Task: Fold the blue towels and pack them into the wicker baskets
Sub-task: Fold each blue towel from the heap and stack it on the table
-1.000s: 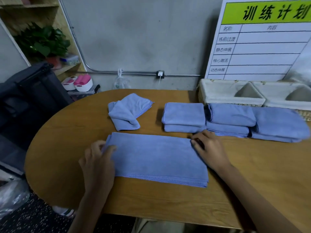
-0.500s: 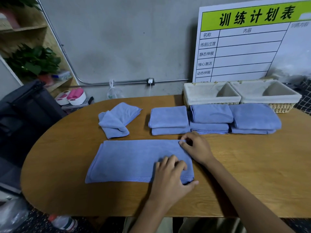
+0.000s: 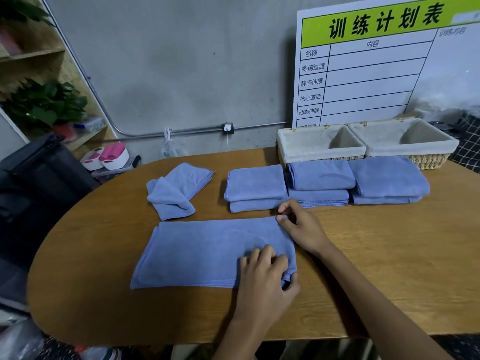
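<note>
A blue towel (image 3: 207, 250), folded into a long strip, lies flat on the wooden table (image 3: 389, 268) in front of me. My left hand (image 3: 265, 279) pinches its near right corner between thumb and fingers. My right hand (image 3: 301, 227) pinches the far right corner. Behind the strip stand three stacks of folded blue towels (image 3: 255, 187) (image 3: 320, 181) (image 3: 387, 179). A loosely bunched blue towel (image 3: 176, 189) lies to their left. Two wicker baskets with white cloth liners (image 3: 319, 149) (image 3: 405, 141) stand side by side at the back right; no towel shows inside them.
A large white chart board with a green header (image 3: 376, 68) leans on the wall behind the baskets. A black bag (image 3: 39, 183) and a shelf with a green plant (image 3: 44, 105) stand off the table's left end. The table edge curves round at the left.
My left hand crossed from the strip's left end to its near right corner and now pinches it. My right hand stayed at the far right corner. My view tilted up.
</note>
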